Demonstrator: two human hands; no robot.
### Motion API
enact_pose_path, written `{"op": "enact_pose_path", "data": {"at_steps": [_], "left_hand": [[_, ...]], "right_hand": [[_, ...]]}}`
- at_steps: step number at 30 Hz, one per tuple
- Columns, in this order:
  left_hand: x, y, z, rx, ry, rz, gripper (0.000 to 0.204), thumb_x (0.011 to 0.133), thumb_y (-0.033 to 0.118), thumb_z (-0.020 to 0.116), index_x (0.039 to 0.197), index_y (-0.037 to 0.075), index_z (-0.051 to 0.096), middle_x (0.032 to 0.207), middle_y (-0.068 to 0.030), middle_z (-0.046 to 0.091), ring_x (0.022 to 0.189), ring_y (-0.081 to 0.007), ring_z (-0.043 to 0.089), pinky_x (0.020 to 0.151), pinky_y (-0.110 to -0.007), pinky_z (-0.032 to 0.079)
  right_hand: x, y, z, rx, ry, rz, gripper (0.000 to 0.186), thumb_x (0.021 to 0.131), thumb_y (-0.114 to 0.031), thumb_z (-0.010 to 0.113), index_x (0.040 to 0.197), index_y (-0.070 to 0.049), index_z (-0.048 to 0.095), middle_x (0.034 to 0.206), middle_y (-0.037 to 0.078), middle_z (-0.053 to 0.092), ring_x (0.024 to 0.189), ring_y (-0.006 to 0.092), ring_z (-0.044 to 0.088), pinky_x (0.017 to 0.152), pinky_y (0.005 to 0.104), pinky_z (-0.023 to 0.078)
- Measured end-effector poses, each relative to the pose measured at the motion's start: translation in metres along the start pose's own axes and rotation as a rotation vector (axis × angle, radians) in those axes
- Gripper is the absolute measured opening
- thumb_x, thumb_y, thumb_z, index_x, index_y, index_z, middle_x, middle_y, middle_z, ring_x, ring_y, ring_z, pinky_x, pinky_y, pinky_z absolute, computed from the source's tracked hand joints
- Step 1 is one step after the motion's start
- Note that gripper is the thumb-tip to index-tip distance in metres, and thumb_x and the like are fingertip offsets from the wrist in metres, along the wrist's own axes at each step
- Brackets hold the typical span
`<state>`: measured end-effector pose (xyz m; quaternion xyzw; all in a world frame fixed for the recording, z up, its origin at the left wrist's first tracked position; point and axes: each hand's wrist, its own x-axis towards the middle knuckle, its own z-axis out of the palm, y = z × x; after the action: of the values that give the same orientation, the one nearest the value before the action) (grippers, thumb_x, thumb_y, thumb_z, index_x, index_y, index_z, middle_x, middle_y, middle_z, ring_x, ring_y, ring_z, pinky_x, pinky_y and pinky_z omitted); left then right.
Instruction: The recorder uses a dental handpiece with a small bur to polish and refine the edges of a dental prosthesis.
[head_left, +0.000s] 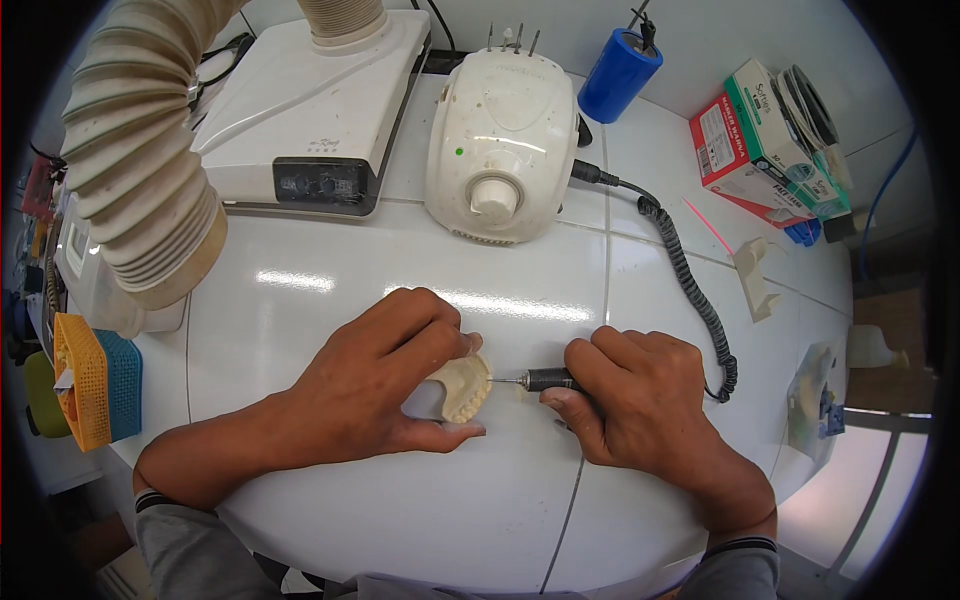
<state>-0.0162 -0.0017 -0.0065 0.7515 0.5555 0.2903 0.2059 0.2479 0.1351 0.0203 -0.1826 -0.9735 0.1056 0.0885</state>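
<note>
Between the thumb and fingers of my left hand [385,355] is a cream dental cast [464,388], arch-shaped, with a row of teeth along its curved edge. My right hand [640,400] grips a black rotary handpiece [548,379] like a pen. Its thin metal bit [507,380] points left and reaches the right edge of the cast; whether it touches, I cannot tell. A coiled black cord [690,270] runs from behind my right hand up to a white control unit [500,150] with a round knob.
A ribbed suction hose [150,160] hangs at the left beside a white box-shaped machine [310,110]. Orange [80,385] and blue baskets [123,385] stand at the left edge. Far right are a blue cylinder [620,75], cartons [765,150] and a cream bracket-shaped piece [754,280].
</note>
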Motion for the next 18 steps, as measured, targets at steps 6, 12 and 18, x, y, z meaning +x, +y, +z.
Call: {"op": "enact_pose_path", "data": {"at_steps": [6, 12, 18], "left_hand": [[0.0025, 0.0019, 0.0001, 0.000, -0.011, -0.002, 0.072, 0.069, 0.037, 0.107, 0.124, 0.004, 0.073, 0.121, -0.0133, 0.061, 0.107, -0.0305, 0.067, 0.087, -0.040, 0.060], [0.0009, 0.0003, -0.0003, -0.007, -0.006, 0.000, 0.072, 0.069, 0.036, 0.107, 0.123, 0.004, 0.073, 0.120, -0.0134, 0.061, 0.107, -0.0304, 0.066, 0.087, -0.040, 0.060], [0.0004, 0.0000, -0.0005, 0.008, -0.020, 0.003, 0.074, 0.069, 0.035, 0.107, 0.125, 0.003, 0.072, 0.122, -0.0147, 0.060, 0.109, -0.0309, 0.066, 0.088, -0.040, 0.060]], "right_hand": [[-0.0020, 0.0008, -0.0021, 0.006, -0.005, 0.004, 0.036, 0.100, -0.044, 0.080, 0.087, -0.013, 0.065, 0.071, 0.001, 0.054, 0.053, 0.0198, 0.059, 0.050, 0.0363, 0.045], [-0.0003, 0.0001, -0.0010, 0.004, -0.008, -0.001, 0.036, 0.100, -0.044, 0.080, 0.087, -0.013, 0.065, 0.071, 0.001, 0.053, 0.053, 0.0197, 0.058, 0.050, 0.0366, 0.044], [-0.0005, 0.0009, -0.0008, 0.018, 0.007, 0.001, 0.036, 0.099, -0.043, 0.080, 0.088, -0.013, 0.065, 0.071, 0.001, 0.053, 0.053, 0.0204, 0.058, 0.050, 0.0371, 0.044]]}}
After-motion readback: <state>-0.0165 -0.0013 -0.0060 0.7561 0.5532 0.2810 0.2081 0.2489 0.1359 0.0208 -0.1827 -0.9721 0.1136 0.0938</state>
